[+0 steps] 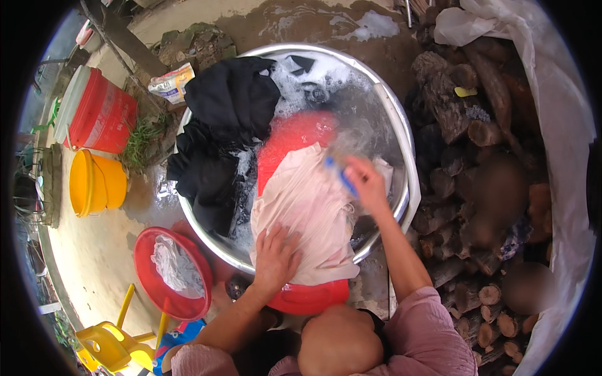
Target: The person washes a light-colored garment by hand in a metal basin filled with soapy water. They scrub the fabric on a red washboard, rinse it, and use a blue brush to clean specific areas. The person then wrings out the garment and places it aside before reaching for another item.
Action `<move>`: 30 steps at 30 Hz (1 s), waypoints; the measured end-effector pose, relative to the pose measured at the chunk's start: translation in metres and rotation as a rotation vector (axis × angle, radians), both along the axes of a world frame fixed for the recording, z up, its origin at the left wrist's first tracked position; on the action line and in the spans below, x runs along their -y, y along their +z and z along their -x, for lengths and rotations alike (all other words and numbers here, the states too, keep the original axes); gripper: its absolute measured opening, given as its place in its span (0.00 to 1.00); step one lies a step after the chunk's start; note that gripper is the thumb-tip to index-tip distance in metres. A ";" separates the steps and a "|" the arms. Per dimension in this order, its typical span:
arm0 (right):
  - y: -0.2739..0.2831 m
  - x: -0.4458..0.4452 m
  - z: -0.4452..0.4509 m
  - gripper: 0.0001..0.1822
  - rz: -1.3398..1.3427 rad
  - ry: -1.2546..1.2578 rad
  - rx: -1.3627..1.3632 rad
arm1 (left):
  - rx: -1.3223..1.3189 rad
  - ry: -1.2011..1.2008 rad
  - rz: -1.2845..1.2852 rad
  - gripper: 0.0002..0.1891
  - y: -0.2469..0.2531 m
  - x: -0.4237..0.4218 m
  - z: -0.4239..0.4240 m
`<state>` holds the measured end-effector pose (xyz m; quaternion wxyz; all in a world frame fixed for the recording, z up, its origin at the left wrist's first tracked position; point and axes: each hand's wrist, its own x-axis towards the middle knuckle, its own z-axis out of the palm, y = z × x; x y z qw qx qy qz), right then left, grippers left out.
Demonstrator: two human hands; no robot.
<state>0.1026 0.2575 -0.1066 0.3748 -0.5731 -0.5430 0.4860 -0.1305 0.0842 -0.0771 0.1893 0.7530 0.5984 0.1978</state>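
A wet, light-coloured cloth garment (303,211) is spread over a red plastic washboard (310,297) that slopes into a large metal basin (188,214) of sudsy water. My left hand (277,254) lies flat on the garment's lower left part, fingers spread. My right hand (364,181) grips a blue-backed brush (341,176), blurred, at the garment's upper right edge. Dark garments (230,98) are heaped over the basin's left side. Part of a pale cloth shows behind my right hand. The brush's bristles cannot be made out clearly.
A red plastic basin (141,268) with wet whitish cloth stands at lower left, near a yellow plastic chair (110,345). Yellow (89,183) and red (106,113) buckets stand farther left. Stacked firewood (484,291) and plastic sheeting (564,155) line the right side.
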 end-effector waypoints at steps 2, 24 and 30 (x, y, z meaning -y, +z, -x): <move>0.034 0.051 0.018 0.18 -0.552 0.331 0.386 | -0.003 -0.004 0.003 0.21 -0.001 0.001 -0.002; -0.020 -0.031 -0.012 0.23 -0.384 0.223 0.805 | 0.010 0.029 -0.045 0.19 -0.003 -0.001 -0.007; -0.015 -0.025 -0.037 0.32 -0.080 -0.187 0.610 | 0.003 0.084 -0.045 0.19 0.029 -0.023 -0.037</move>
